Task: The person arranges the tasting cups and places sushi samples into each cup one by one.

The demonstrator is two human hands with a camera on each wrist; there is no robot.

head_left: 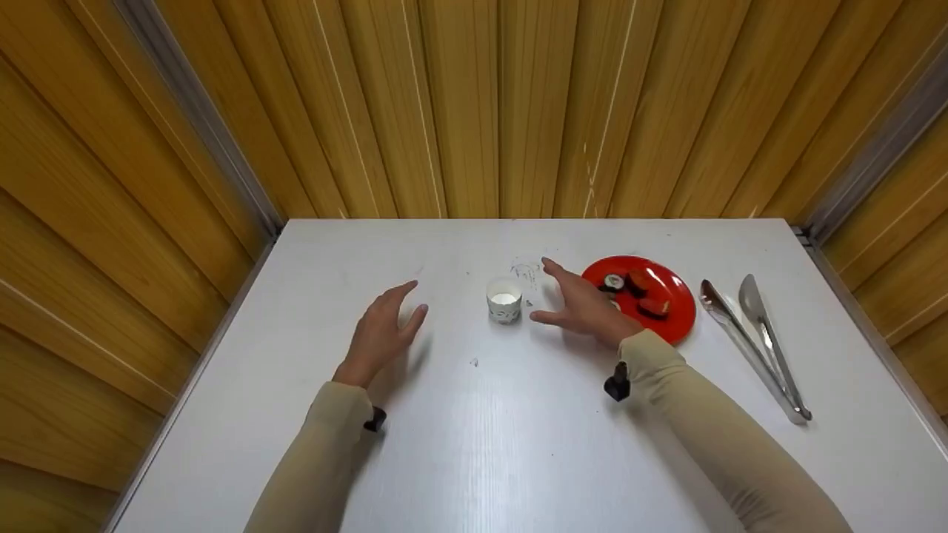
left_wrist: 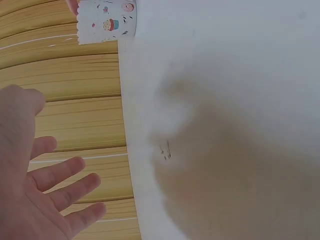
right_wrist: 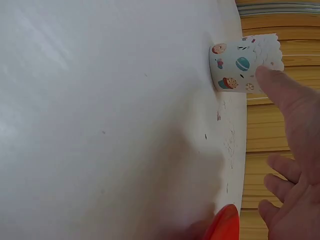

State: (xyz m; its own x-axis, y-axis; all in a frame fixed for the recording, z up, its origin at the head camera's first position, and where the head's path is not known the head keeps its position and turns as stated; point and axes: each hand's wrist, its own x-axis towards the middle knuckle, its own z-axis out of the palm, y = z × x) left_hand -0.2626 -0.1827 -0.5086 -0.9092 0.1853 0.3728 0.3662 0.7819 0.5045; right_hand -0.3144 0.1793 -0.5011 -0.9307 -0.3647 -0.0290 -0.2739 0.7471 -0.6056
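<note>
A white paper baking cup [head_left: 504,302] with cupcake prints and a scalloped rim stands upright on the white table, between the two hands. To its left, my left hand [head_left: 381,329] hovers over the table with fingers spread and nothing in them. My right hand [head_left: 585,303] is nearer, just right of the cup, its fingers and thumb extended and holding nothing. In the right wrist view the thumb [right_wrist: 285,92] overlaps the printed cup [right_wrist: 242,65]. Partly behind the right hand lies a red plate [head_left: 685,311] with sushi pieces [head_left: 655,306] on it.
Right of the plate, metal tongs [head_left: 752,359] lie on the table [head_left: 459,444], their arms spread and joined at the near end. Wood-look panels [head_left: 459,111] enclose the back and both sides. Small dark marks dot the tabletop around the cup.
</note>
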